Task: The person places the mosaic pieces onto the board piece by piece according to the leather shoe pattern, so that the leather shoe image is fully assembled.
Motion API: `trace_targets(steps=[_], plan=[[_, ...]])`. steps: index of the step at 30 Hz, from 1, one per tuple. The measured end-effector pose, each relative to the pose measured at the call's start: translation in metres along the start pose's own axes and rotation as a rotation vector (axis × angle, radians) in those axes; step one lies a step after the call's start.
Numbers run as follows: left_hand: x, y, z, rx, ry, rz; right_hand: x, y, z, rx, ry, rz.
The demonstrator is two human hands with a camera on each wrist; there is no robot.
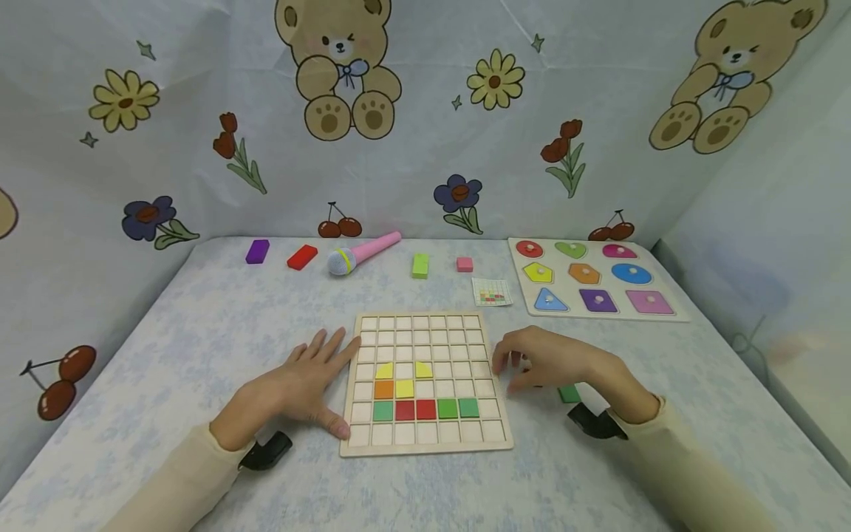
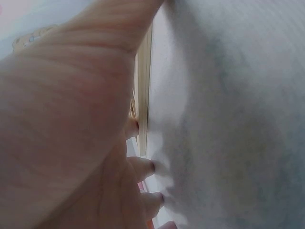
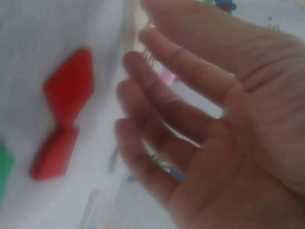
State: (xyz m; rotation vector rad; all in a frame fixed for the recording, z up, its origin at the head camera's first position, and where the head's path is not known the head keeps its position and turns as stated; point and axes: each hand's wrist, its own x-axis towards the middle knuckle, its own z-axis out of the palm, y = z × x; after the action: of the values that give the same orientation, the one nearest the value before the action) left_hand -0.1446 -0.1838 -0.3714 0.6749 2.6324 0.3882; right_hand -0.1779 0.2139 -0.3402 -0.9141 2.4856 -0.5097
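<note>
A wooden grid board (image 1: 425, 449) lies in the middle of the table, with yellow, orange, red and green tiles in some of its squares. The spread fingers of my left hand (image 1: 299, 384) rest along the board's left edge, thumb at the lower corner. Beside the right edge hovers my right hand (image 1: 558, 358), its fingers loosely bent and nothing between them. Close to that hand in the right wrist view, a red diamond-like tile (image 3: 71, 88) and another red tile (image 3: 56, 155) lie on the table. A green tile (image 1: 569, 394) sits near the right wrist.
Toward the back lie a purple block (image 1: 257, 251), a red block (image 1: 302, 257), a toy microphone (image 1: 366, 251), a lime block (image 1: 420, 266) and a pink block (image 1: 465, 264). A small pattern card (image 1: 492, 288) lies beside a knobbed shape puzzle (image 1: 558, 287) at the back right.
</note>
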Motion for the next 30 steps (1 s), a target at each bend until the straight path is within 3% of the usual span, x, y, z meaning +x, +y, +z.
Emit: trace_targets(steps=[6, 16, 23, 30], plan=[[-0.002, -0.001, 0.0, -0.012, 0.005, 0.005, -0.011, 0.02, -0.015, -0.004, -0.045, 0.193], [-0.001, -0.002, 0.001, -0.014, -0.003, 0.003, -0.037, 0.032, -0.016, 0.065, -0.074, 0.337], [0.0, -0.002, 0.001, -0.006, -0.002, -0.009, -0.063, 0.038, -0.004, 0.107, -0.033, 0.309], [-0.001, -0.003, 0.0, -0.009, -0.001, -0.007, -0.069, 0.039, 0.006, 0.073, 0.007, 0.234]])
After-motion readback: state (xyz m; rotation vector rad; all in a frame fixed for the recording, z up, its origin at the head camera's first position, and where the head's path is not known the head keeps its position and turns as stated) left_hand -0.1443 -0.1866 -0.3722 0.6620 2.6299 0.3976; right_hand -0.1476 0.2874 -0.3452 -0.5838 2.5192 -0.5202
